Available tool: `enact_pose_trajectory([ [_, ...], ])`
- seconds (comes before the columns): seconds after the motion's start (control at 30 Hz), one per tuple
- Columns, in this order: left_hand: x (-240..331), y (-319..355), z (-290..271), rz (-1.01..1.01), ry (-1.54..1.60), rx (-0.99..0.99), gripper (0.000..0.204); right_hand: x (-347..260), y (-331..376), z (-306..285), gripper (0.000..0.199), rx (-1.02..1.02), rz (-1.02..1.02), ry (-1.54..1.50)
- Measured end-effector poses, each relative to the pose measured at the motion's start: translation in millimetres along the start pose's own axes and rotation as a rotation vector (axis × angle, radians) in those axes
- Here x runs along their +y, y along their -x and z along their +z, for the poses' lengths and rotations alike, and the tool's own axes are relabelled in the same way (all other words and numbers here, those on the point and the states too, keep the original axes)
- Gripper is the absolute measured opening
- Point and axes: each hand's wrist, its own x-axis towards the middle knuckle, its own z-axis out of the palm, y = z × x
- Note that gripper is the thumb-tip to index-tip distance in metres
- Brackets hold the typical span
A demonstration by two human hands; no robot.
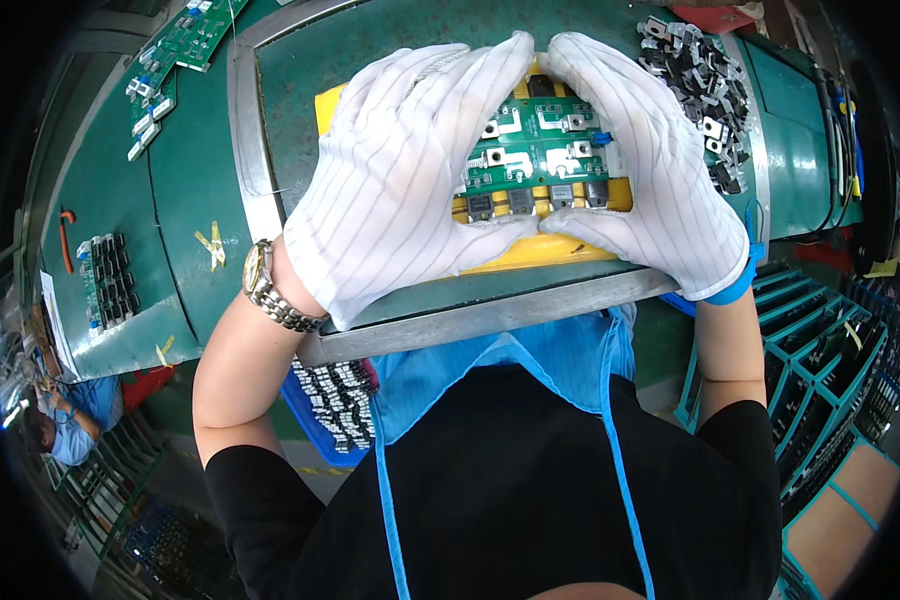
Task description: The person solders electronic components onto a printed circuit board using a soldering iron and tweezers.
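Between hands, green circuit board on yellow fixture.

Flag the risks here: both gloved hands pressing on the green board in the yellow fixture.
1. The left hand and right hand cover most of the green circuit board, so how it sits in the yellow fixture is hidden; uneven pressure might flex it.
2. The black components along the board's near edge lie right by the thumbs and could get bent or nudged.
3. The pile of loose black and metal parts lies just beyond the right hand; a sweep might scatter them.
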Motion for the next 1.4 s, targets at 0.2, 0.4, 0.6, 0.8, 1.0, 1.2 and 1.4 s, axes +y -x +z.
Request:
enact_pose_trajectory([
  [0.2,-4.1,-1.6,-16.4,-0.011,-0.011,-0.057,0.106,8.9,8.2,-4.3,0.100,0.099,0.003,-0.077],
  [0.4,-6.7,2.1,-18.7,-0.002,-0.046,-0.091,0.111,8.7,12.1,-7.0,0.098,0.015,0.019,-0.069],
  [0.6,-9.0,5.9,-16.9,-0.021,-0.037,-0.088,0.113,-1.0,6.5,-9.1,0.093,0.036,0.025,-0.006],
  [0.8,-3.2,-9.1,-42.6,-0.020,0.118,0.055,0.108,9.0,40.1,-44.9,0.067,0.561,0.321,-0.482],
  [1.0,-13.0,2.1,-85.8,-0.212,0.204,0.574,0.074,116.2,125.3,-78.8,0.043,0.948,0.488,-1.855],
  [1.2,-64.9,31.1,-118.6,-0.316,-0.154,0.492,0.037,237.7,183.3,-117.6,0.045,1.384,0.430,-2.026],
  [1.4,-66.3,48.7,-112.9,-0.144,-0.313,-0.048,0.023,259.0,161.0,-110.0,0.011,1.105,0.809,-0.931],
])
